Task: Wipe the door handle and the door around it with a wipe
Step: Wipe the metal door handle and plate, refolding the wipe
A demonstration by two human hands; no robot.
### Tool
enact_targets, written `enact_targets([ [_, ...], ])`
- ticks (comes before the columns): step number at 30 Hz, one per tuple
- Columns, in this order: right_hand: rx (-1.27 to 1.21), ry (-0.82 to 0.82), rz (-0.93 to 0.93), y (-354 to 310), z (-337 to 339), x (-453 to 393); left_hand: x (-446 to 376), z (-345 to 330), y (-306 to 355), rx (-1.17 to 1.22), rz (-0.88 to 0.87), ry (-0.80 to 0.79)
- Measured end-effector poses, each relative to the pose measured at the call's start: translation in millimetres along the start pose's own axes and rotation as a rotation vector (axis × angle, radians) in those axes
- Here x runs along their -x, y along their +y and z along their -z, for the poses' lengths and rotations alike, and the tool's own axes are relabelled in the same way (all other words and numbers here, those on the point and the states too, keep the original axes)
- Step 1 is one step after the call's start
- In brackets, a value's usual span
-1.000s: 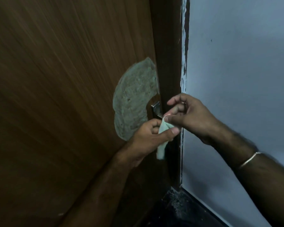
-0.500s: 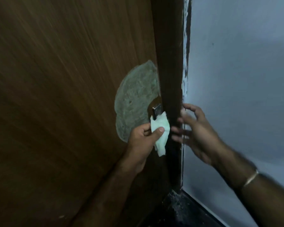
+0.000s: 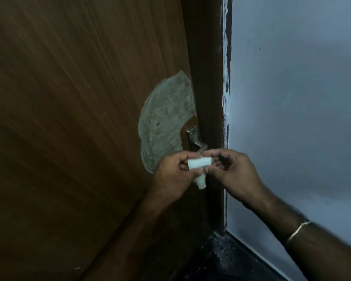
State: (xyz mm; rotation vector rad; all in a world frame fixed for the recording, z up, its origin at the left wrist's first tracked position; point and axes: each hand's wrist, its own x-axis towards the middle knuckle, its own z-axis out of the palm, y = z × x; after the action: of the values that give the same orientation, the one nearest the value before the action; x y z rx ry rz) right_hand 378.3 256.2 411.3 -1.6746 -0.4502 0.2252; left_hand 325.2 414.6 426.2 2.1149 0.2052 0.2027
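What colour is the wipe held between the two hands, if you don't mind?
White: the wipe shows best in the head view, just below the door handle.

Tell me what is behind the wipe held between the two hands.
Behind the wipe are the door edge and frame; the metal handle shows just above, its lever end hidden by fingers.

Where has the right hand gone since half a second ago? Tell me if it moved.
Yes. The right hand has moved left, off the door frame, and now pinches the wipe together with the left hand, just below the door handle.
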Motion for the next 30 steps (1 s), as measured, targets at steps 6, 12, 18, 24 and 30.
enact_targets([
  [6, 0.099, -0.046, -0.049, 18, -9, -10, -1, -12, -11, -0.116, -0.003, 0.146],
  [12, -0.382, -0.009, -0.263, 30, -15, -7, 3, -18, -20, 0.388, 0.311, 0.153],
  [18, 0.27, 0.104, 0.19, 44, -18, 11, 2, -25, -24, 0.168, 0.354, 0.272],
  [24, 0.332, -0.009, 0.206, 56, -36, 10, 2, -39, -16, 0.083, 0.349, 0.147],
  [30, -0.27, 0.336, -0.488, 78, -16, -26, -6, -25, -26, 0.173, 0.444, 0.166],
])
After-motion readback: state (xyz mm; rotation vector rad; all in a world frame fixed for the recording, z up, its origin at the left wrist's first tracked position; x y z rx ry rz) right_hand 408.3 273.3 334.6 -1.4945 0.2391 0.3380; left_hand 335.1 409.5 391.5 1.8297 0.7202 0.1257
